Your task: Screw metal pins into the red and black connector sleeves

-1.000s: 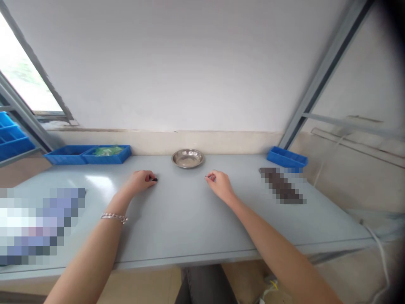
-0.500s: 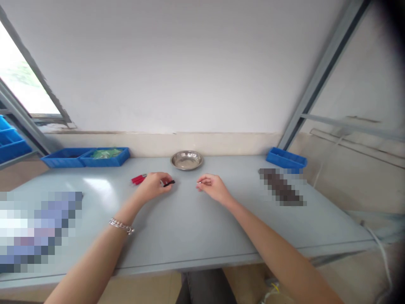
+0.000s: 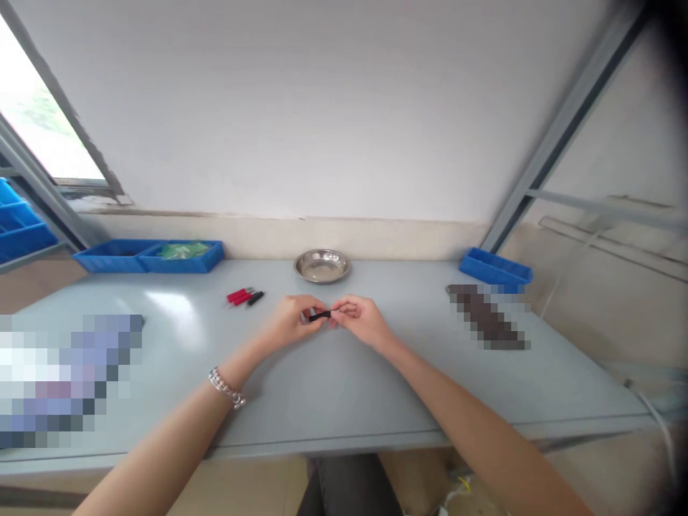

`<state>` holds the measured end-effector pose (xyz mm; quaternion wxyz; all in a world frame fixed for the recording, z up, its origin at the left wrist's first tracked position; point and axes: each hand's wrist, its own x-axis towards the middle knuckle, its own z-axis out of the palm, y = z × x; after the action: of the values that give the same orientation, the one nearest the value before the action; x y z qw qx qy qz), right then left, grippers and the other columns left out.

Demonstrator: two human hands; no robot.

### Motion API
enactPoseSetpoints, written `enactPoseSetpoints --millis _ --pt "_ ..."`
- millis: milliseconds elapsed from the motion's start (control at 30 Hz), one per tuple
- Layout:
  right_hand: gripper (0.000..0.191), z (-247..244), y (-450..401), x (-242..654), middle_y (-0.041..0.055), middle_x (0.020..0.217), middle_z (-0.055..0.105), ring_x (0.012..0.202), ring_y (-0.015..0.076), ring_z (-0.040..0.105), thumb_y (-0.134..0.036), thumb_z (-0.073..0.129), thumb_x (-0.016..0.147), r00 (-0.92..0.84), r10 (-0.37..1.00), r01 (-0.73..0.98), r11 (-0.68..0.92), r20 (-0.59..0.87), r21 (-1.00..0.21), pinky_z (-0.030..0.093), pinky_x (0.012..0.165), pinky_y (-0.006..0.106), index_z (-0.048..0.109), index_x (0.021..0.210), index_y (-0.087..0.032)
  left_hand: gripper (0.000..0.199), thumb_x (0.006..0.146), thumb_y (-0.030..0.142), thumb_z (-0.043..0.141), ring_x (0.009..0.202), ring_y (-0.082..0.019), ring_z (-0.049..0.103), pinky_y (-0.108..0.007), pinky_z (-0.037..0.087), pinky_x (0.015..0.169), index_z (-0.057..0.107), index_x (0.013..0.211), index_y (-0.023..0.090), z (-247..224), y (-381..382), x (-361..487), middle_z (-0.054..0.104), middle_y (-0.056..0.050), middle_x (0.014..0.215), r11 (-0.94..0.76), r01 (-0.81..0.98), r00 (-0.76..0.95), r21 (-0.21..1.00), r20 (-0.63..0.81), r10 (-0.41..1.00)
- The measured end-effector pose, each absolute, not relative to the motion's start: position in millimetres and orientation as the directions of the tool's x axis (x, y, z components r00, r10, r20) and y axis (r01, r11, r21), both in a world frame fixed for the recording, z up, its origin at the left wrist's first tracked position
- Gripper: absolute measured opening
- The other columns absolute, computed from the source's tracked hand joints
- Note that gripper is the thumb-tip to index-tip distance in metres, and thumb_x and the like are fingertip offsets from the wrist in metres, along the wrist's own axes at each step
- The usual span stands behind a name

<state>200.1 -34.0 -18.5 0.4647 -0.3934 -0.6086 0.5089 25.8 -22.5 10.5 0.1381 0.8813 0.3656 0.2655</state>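
My left hand (image 3: 292,320) and my right hand (image 3: 360,320) meet above the middle of the grey table (image 3: 344,387). Their fingertips pinch a short black rod-like part (image 3: 320,315) between them, and the fingers hide its right end. Left of my left hand, a small black part (image 3: 255,298) lies next to a pair of red cylindrical parts (image 3: 239,295) on the tabletop. Beyond my hands stands a shallow steel dish (image 3: 321,266), and neither hand touches it.
A blue tray (image 3: 183,257) holding a green bag stands along the back left, and a smaller blue tray (image 3: 494,269) stands at the back right. Pixelated objects lie on the table's left and right. A wall backs the table, with steel frame posts at both sides.
My hands have moved toward each other and now hold the black part together. My left hand has moved right, off the red parts, which now show fully with a black part beside them.
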Motion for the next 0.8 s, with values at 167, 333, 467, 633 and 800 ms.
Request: enactPoseSetpoints --millis 167,333,467,633,800 --pt "0.014 -17 -35 200 -0.0002 0.064 0.060 0.063 0.0139 0.061 -0.024 0.061 0.063 -0.238 0.960 0.042 0.163 0.149 -0.986 0.046 0.065 0.028 0.053 0.073 -0.019 0.016 0.072 0.022 0.052 0.058 -0.007 0.052 -0.015 0.040 0.052 0.062 0.083 0.016 8 -24 27 0.061 0.000 0.069 -0.696 0.565 0.583 0.444 0.381 0.717" --pt "0.010 -17 -36 200 -0.0019 0.057 0.056 0.054 0.0113 0.055 -0.027 0.055 0.069 -0.231 0.953 0.198 0.243 0.196 -0.949 0.044 0.059 0.026 0.052 0.073 -0.018 0.014 0.073 0.023 0.052 0.057 -0.007 0.051 -0.016 0.040 0.054 0.061 0.081 0.017 4 -23 27 0.061 0.000 0.071 -0.710 0.562 0.590 0.425 0.396 0.704" --pt "0.018 -16 -37 203 -0.0020 0.055 0.054 0.052 0.0096 0.050 -0.033 0.049 0.076 -0.266 0.928 0.344 0.346 0.263 -0.873 0.040 0.055 0.022 0.051 0.066 -0.018 0.013 0.074 0.022 0.052 0.057 -0.006 0.051 -0.016 0.041 0.055 0.061 0.081 0.017 1 -21 26 0.061 0.000 0.072 -0.723 0.550 0.594 0.418 0.412 0.691" --pt "0.036 -15 -39 206 -0.0020 0.051 0.050 0.049 0.0090 0.045 -0.039 0.036 0.083 -0.303 0.915 0.484 0.388 0.267 -0.784 0.034 0.052 0.022 0.047 0.056 -0.017 0.015 0.074 0.022 0.051 0.057 -0.006 0.051 -0.017 0.041 0.056 0.061 0.085 0.018 -1 -21 27 0.061 0.000 0.075 -0.742 0.534 0.622 0.406 0.406 0.670" --pt "0.026 -15 -39 206 -0.0004 0.068 0.057 0.060 0.0107 0.050 -0.043 0.048 0.076 -0.244 0.924 0.479 0.378 0.294 -0.792 0.038 0.059 0.023 0.055 0.081 -0.018 0.014 0.075 0.023 0.050 0.058 -0.007 0.051 -0.017 0.040 0.055 0.060 0.082 0.017 0 -22 29 0.061 0.000 0.074 -0.728 0.544 0.599 0.417 0.415 0.685"
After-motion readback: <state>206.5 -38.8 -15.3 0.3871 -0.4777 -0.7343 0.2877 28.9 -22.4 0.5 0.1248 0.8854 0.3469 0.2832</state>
